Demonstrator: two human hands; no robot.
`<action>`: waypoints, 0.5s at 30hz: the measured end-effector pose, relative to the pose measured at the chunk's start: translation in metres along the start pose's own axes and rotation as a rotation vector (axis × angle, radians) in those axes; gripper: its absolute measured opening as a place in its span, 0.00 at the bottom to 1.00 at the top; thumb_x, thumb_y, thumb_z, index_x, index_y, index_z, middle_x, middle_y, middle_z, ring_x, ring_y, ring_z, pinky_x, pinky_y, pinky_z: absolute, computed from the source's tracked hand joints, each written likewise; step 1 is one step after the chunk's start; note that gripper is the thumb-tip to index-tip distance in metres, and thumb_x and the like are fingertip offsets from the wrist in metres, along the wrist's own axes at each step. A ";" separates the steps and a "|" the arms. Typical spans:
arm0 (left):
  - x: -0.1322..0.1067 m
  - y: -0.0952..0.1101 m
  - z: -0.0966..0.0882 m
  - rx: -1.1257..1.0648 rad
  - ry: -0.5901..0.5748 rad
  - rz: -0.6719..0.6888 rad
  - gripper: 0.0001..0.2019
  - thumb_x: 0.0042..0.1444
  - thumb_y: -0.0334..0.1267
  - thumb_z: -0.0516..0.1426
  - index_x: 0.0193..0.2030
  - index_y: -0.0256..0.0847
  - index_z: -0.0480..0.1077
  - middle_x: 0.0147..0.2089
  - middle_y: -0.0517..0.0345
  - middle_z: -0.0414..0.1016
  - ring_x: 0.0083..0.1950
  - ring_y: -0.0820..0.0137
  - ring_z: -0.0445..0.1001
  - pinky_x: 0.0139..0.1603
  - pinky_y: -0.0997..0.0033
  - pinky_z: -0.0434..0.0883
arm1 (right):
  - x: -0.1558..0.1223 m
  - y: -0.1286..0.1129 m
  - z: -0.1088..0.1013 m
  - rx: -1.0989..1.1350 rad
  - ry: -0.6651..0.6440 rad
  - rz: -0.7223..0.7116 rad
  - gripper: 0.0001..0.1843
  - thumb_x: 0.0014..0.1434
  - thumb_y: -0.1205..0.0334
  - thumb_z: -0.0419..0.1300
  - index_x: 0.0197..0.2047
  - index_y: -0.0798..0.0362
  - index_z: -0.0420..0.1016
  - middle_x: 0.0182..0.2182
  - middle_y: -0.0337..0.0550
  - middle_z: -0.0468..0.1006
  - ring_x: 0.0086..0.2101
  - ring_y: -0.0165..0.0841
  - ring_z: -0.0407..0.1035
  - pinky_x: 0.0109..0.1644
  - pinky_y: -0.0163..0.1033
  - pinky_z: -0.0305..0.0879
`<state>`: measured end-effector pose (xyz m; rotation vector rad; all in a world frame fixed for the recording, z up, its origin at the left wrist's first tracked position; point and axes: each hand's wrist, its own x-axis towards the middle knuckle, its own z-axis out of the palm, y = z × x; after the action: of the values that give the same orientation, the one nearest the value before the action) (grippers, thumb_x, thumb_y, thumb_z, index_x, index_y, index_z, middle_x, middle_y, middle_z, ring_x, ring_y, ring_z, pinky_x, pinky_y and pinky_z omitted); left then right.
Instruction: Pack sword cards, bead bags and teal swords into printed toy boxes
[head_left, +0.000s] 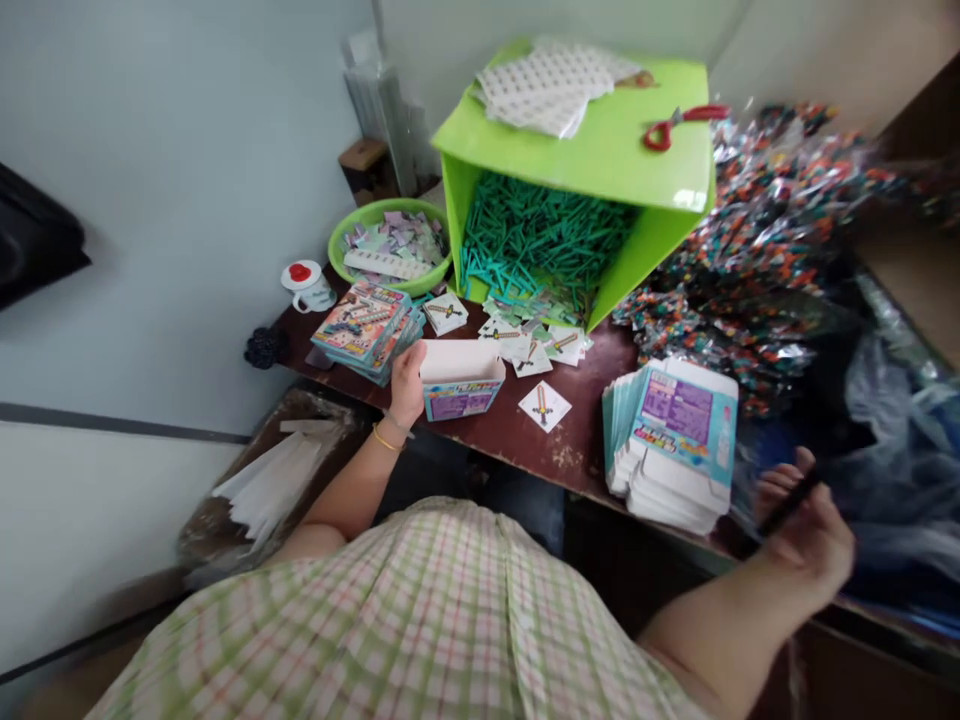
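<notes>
My left hand is closed on the left end of a small cardboard box, which is printed purple and teal and whose open top shows a white inside. Off to the right, my right hand is raised with its fingers curled around a thin black stick-like thing; blur hides its exact kind. Near that hand lies a stack of flattened boxes in the same print. One white card with a sword picture rests just right of the held box. More sword cards lie behind it.
A lime-green bin on its side holds many teal sticks; red-handled scissors lie on top. Filled boxes, a green basin and a lidded mug stand left. Bags of colourful pieces heap up right.
</notes>
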<state>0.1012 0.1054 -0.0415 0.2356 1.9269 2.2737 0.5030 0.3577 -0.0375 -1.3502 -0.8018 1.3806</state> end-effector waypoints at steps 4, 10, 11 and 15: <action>-0.001 -0.008 -0.005 0.036 -0.015 0.106 0.30 0.46 0.70 0.67 0.27 0.41 0.73 0.29 0.60 0.73 0.34 0.69 0.73 0.34 0.71 0.72 | -0.051 0.068 0.028 -0.048 -0.496 0.096 0.28 0.25 0.40 0.83 0.25 0.41 0.76 0.20 0.38 0.70 0.21 0.32 0.64 0.29 0.49 0.65; -0.010 -0.026 -0.006 0.106 -0.255 0.172 0.32 0.52 0.72 0.63 0.27 0.40 0.74 0.25 0.62 0.67 0.28 0.71 0.66 0.30 0.70 0.68 | -0.120 0.081 0.127 0.170 -0.800 -0.125 0.29 0.42 0.43 0.81 0.39 0.44 0.74 0.31 0.33 0.81 0.27 0.33 0.75 0.34 0.42 0.79; -0.011 -0.029 -0.007 0.107 -0.275 0.172 0.32 0.54 0.72 0.62 0.28 0.41 0.75 0.25 0.61 0.68 0.29 0.70 0.67 0.30 0.69 0.68 | -0.129 0.079 0.143 0.172 -0.837 -0.188 0.27 0.46 0.43 0.80 0.41 0.44 0.74 0.33 0.34 0.82 0.29 0.34 0.77 0.37 0.43 0.81; -0.016 -0.040 -0.012 0.110 -0.289 0.186 0.32 0.56 0.73 0.58 0.29 0.42 0.76 0.28 0.57 0.75 0.32 0.66 0.72 0.35 0.65 0.73 | -0.159 0.087 0.189 -0.071 -1.018 -0.525 0.17 0.60 0.46 0.72 0.45 0.46 0.76 0.42 0.42 0.85 0.41 0.38 0.81 0.49 0.48 0.82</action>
<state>0.1144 0.0970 -0.0835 0.7415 1.9459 2.0976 0.2820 0.2182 -0.0411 -0.3270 -1.7278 1.5618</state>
